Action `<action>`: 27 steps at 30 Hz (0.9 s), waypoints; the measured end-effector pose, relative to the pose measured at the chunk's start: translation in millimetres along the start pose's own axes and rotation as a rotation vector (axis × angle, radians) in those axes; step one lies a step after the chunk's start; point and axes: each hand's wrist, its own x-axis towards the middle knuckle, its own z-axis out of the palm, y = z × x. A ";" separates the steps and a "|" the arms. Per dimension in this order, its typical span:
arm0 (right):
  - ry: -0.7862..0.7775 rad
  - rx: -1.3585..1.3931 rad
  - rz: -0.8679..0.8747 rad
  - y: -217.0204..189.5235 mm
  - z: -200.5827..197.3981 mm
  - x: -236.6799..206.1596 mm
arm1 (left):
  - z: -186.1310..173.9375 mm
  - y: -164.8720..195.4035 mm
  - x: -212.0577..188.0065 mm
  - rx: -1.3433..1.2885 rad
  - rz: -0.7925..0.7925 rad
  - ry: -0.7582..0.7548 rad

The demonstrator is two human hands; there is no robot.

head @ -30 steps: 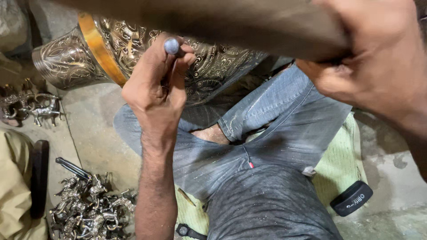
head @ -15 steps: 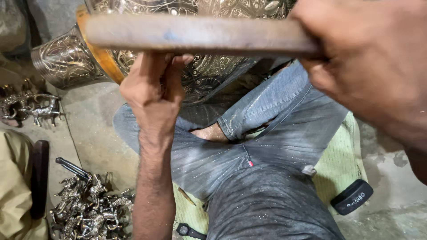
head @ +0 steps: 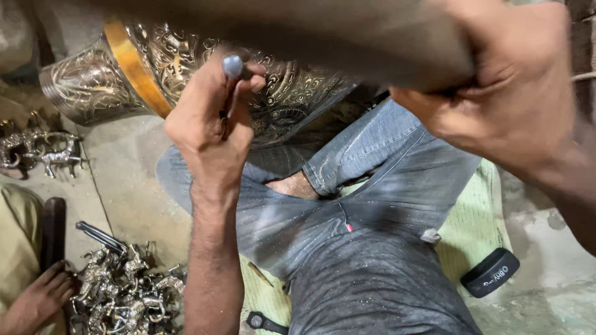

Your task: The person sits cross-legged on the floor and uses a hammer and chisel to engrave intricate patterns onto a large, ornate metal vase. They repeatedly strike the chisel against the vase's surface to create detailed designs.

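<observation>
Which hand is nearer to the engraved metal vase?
Left. The left hand holds a punch right against the engraved metal vase. The right hand is raised closer to the camera, its grip on a wooden mallet.

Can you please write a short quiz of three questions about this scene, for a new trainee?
1. True or false: the left hand holds a thin metal punch against the engraved metal vessel.
2. What does the right hand grip?
A. a wooden striker
B. a paintbrush
C. a cloth
3. Fill in: the pile of small metal figurines lies on the ____ side of the picture.

Key
1. True
2. A: it grips the wooden striker, which is raised and blurred.
3. Lower left
</observation>
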 end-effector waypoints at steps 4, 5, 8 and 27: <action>-0.102 -0.395 0.024 -4.3 -4.7 -2.5 | -2.0 7.7 3.1 0.064 -0.007 -0.036; -0.125 -0.507 0.033 -4.2 -5.6 -5.9 | -2.2 9.5 2.9 0.019 0.002 -0.019; -0.094 -0.489 0.032 2.8 1.1 -15.2 | -1.5 11.3 2.6 0.041 -0.005 0.017; -0.014 -0.081 0.061 9.3 22.0 -7.9 | -11.9 19.3 1.7 0.135 0.050 0.000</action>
